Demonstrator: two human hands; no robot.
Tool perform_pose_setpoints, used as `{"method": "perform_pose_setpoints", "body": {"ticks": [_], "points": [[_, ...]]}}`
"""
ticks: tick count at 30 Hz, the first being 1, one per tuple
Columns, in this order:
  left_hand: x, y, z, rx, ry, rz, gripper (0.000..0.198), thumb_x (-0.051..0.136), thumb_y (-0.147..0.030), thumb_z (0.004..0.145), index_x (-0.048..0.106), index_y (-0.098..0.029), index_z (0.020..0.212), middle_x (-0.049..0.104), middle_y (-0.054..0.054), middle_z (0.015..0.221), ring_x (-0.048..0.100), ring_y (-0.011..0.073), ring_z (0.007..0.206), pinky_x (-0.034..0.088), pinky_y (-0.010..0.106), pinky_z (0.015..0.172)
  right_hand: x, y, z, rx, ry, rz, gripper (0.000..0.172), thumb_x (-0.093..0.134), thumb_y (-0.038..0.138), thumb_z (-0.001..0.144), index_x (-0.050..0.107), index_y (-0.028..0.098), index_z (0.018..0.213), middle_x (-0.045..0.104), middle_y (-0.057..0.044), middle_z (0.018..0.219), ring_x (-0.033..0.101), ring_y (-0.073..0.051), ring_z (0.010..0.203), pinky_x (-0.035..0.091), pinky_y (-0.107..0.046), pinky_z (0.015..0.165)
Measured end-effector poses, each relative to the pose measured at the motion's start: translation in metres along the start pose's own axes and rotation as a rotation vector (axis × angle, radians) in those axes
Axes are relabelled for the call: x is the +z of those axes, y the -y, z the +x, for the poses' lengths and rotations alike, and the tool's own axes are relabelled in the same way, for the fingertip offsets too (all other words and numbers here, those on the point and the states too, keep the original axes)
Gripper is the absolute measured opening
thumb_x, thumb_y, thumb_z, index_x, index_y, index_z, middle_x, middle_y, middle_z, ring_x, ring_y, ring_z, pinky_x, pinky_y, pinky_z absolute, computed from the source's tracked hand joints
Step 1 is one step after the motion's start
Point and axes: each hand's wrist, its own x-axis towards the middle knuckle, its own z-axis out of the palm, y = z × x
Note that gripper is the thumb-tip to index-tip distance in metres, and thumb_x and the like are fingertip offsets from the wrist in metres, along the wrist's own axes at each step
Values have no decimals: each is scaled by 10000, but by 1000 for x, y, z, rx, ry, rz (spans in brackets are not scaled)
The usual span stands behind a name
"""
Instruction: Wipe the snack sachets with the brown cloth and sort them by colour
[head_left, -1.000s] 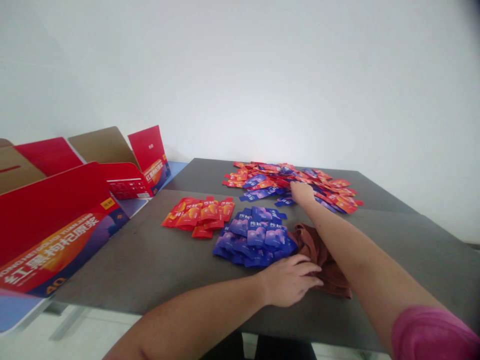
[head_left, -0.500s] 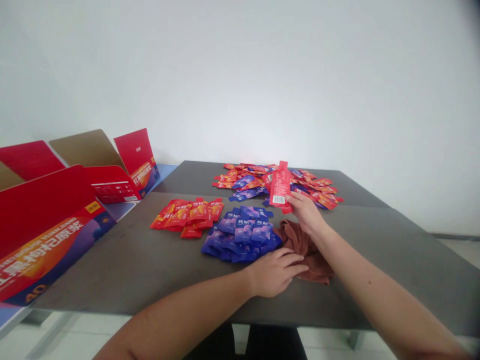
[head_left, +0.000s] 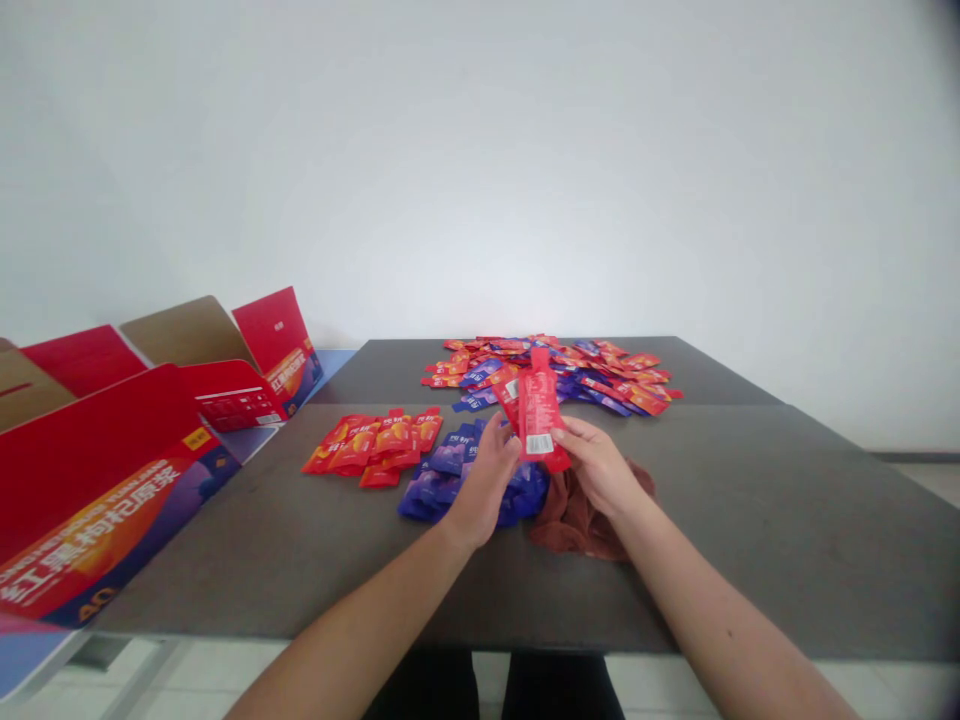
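My right hand [head_left: 596, 465] is closed on a few red sachets [head_left: 538, 410], held upright and overlapping above the table, the front one with its barcode toward me. At their lower left edge is my left hand [head_left: 489, 475], its thumb and fingers around the edge; part of its grip is hidden. Below the hands lies a pile of purple sachets [head_left: 427, 490], partly covered by my left hand. A crumpled brown cloth [head_left: 574, 525] rests under my right hand and wrist. Left of the purple pile sits a group of orange-red sachets [head_left: 375, 445].
A large heap of mixed red and purple sachets [head_left: 630, 385] spreads across the far part of the dark table [head_left: 750, 530]. Open red printed cardboard boxes [head_left: 97, 500] stand on a blue surface [head_left: 330, 362] at the left. A white wall [head_left: 480, 170] rises behind.
My left hand has lifted off the cloth and moved up and left to the red sachets. My right hand has brought them slightly lower and to the left. The view has shifted a little.
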Motion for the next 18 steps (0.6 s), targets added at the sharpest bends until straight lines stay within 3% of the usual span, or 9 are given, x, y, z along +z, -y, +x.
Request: {"method": "perform_pose_setpoints", "body": {"ticks": [3, 8, 11, 13, 16, 18], "points": [[-1, -3, 8, -168, 116, -241, 475, 572, -442, 876, 575, -138, 1241, 629, 123, 1243, 581, 249, 1162, 437, 358, 1001, 8, -7, -7, 25, 49, -208, 268, 664, 372, 789, 718, 209, 996, 735, -13, 869, 660, -193, 764, 506, -334, 761], [-10, 4, 10, -256, -30, -386, 409, 498, -432, 922, 656, -109, 1118, 698, 113, 1122, 638, 224, 1078, 485, 336, 968, -1, 3, -8, -137, 123, -894, 254, 543, 406, 877, 720, 232, 933, 719, -40, 922, 646, -225, 878, 490, -366, 828], [-15, 8, 9, -290, -94, -394, 385, 500, -418, 927, 659, -117, 1106, 700, 106, 1119, 657, 213, 1039, 520, 332, 928, -16, 17, -11, -188, 106, -1256, 344, 476, 436, 912, 675, 218, 1088, 665, -102, 1113, 602, -253, 1050, 438, -410, 952], [-17, 11, 10, -312, -137, -386, 377, 506, -411, 926, 659, -115, 1102, 695, 109, 1131, 668, 207, 1010, 548, 320, 878, -29, 21, -15, -81, 108, -1479, 507, 535, 518, 855, 602, 186, 1232, 579, -163, 1266, 530, -321, 1174, 390, -488, 1003], [-18, 14, 11, -342, -199, -375, 379, 504, -414, 925, 659, -110, 1089, 698, 112, 1118, 684, 198, 956, 576, 298, 797, -45, 19, -22, 133, 318, -1637, 759, 675, 566, 713, 495, 214, 1361, 430, -170, 1446, 376, -389, 1325, 322, -558, 1043], [-18, 14, 11, -359, -211, -388, 380, 502, -416, 926, 659, -108, 1086, 700, 113, 1112, 686, 197, 957, 577, 294, 801, -51, 17, -23, 173, 448, -1667, 668, 707, 456, 706, 529, 267, 1321, 465, -120, 1435, 355, -366, 1346, 293, -571, 1052]]}}
